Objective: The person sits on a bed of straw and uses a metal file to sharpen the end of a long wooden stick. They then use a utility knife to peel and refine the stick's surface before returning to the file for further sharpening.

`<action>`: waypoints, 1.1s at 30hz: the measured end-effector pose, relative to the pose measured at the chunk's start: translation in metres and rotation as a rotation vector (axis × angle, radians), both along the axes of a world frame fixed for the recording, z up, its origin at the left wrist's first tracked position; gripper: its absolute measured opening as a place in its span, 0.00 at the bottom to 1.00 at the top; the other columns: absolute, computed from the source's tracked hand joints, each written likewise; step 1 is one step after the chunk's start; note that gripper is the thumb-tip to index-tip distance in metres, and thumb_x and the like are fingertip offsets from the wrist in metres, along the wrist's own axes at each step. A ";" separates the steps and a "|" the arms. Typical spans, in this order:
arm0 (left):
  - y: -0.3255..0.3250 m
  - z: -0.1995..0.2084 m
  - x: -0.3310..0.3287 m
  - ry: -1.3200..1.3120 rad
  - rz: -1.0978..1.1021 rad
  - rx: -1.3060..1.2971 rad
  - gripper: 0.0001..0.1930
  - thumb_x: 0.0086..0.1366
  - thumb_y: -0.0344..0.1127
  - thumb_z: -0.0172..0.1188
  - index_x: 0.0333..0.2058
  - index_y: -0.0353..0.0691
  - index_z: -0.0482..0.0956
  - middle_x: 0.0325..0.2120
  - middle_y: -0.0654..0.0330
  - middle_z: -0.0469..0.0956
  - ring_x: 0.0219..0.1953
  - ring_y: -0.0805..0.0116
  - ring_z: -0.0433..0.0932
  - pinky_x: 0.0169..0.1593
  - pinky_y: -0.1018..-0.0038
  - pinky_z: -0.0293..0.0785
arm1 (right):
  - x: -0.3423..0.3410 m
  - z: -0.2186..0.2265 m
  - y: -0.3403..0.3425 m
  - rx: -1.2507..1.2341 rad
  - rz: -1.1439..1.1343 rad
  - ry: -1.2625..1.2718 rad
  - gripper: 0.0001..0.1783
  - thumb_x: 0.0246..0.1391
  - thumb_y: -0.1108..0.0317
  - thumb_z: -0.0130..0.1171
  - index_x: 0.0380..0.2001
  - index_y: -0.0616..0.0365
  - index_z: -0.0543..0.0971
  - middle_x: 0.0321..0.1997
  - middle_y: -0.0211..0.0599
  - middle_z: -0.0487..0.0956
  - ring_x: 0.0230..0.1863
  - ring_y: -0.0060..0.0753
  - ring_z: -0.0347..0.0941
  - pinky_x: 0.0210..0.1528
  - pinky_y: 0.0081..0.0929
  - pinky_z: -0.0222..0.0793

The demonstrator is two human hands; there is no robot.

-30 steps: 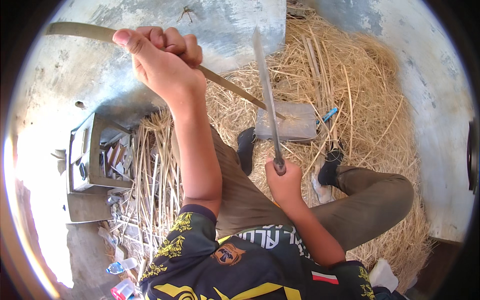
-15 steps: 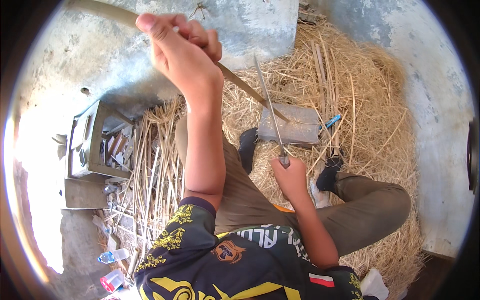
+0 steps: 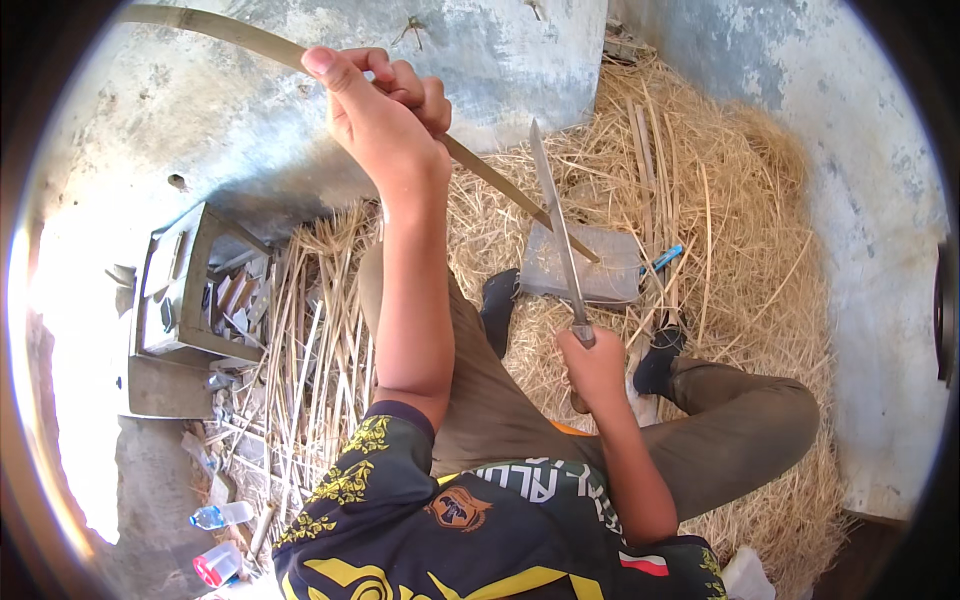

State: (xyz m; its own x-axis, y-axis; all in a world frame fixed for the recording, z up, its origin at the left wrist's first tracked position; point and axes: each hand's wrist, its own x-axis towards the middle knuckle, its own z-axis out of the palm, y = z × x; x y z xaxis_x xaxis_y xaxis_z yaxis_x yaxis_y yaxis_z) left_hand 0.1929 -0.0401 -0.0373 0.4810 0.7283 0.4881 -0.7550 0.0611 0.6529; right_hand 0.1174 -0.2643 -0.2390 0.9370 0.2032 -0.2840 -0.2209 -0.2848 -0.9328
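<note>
My left hand (image 3: 385,120) is raised at the upper left, its fingers closed round a long bamboo strip (image 3: 490,178). The strip slants down to the right, and its lower end meets a grey block (image 3: 612,268) on the straw. Lower down, my right hand (image 3: 595,365) grips the handle of a long-bladed knife (image 3: 558,215), its tip pointing up and away from me. In this view the blade crosses the strip just above the block; I cannot tell whether they touch. The far end of the strip runs past my left hand toward the wall.
Pale shavings (image 3: 750,220) cover the floor around the block. A blue tool (image 3: 662,259) lies beside it, near several loose strips. To the left are a bundle of bamboo strips (image 3: 310,330), a wooden cabinet (image 3: 190,320), a plastic bottle (image 3: 222,515) and a red-lidded container (image 3: 217,565).
My left hand has shifted a little right with the bamboo strip. The knife and my right hand have moved slightly right and nearer to me, and more of the blade's flat side shows.
</note>
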 end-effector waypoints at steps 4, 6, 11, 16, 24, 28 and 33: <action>0.001 -0.001 0.002 -0.050 -0.028 0.015 0.33 0.70 0.72 0.44 0.27 0.45 0.59 0.12 0.71 0.49 0.12 0.80 0.46 0.17 0.76 0.40 | -0.006 0.028 0.001 0.001 -0.105 -0.220 0.20 0.57 0.65 0.64 0.15 0.58 0.70 0.13 0.23 0.66 0.16 0.15 0.60 0.19 0.27 0.55; -0.004 0.000 0.003 -0.050 -0.039 0.012 0.33 0.69 0.72 0.45 0.27 0.44 0.59 0.12 0.71 0.49 0.12 0.80 0.46 0.17 0.76 0.40 | -0.008 0.028 0.006 0.024 -0.124 -0.248 0.20 0.57 0.65 0.64 0.15 0.58 0.70 0.13 0.23 0.67 0.17 0.15 0.60 0.19 0.27 0.56; -0.005 0.002 0.000 -0.035 -0.029 0.001 0.33 0.69 0.73 0.44 0.27 0.44 0.60 0.13 0.71 0.49 0.13 0.80 0.45 0.18 0.75 0.39 | 0.004 -0.006 -0.005 -0.110 -0.032 -0.019 0.17 0.54 0.64 0.61 0.18 0.63 0.72 0.13 0.28 0.68 0.18 0.18 0.60 0.22 0.30 0.58; -0.002 0.012 -0.013 0.008 -0.028 0.044 0.33 0.69 0.74 0.42 0.29 0.44 0.61 0.14 0.71 0.48 0.14 0.79 0.43 0.20 0.74 0.37 | 0.007 -0.015 -0.009 -0.032 -0.080 0.027 0.17 0.54 0.64 0.61 0.18 0.63 0.72 0.14 0.28 0.69 0.18 0.18 0.61 0.22 0.29 0.59; -0.023 0.014 -0.017 -0.009 -0.069 0.088 0.34 0.69 0.74 0.42 0.29 0.43 0.62 0.15 0.70 0.49 0.14 0.79 0.44 0.19 0.75 0.39 | -0.009 -0.020 0.015 0.089 -0.046 -0.002 0.18 0.57 0.65 0.61 0.17 0.62 0.72 0.13 0.26 0.69 0.19 0.16 0.61 0.22 0.27 0.58; -0.023 0.013 -0.018 -0.020 -0.079 0.091 0.35 0.67 0.75 0.43 0.28 0.43 0.62 0.15 0.70 0.49 0.14 0.79 0.44 0.19 0.75 0.38 | -0.002 -0.005 0.002 -0.027 -0.037 -0.006 0.19 0.58 0.67 0.61 0.16 0.62 0.71 0.13 0.27 0.69 0.18 0.16 0.61 0.22 0.27 0.58; -0.027 0.013 -0.015 -0.043 -0.060 0.129 0.35 0.66 0.75 0.45 0.28 0.42 0.62 0.15 0.70 0.50 0.14 0.79 0.45 0.19 0.75 0.38 | -0.012 0.003 0.005 0.085 -0.148 -0.203 0.19 0.57 0.65 0.61 0.15 0.57 0.69 0.13 0.22 0.66 0.15 0.16 0.61 0.19 0.26 0.56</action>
State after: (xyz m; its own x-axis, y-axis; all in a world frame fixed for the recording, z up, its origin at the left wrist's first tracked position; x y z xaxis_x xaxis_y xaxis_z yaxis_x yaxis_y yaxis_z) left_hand 0.1775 -0.0675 -0.0238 0.4986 0.6289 0.5966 -0.7798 0.0248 0.6255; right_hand 0.1056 -0.2591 -0.2360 0.9943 0.0752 -0.0753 -0.0605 -0.1823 -0.9814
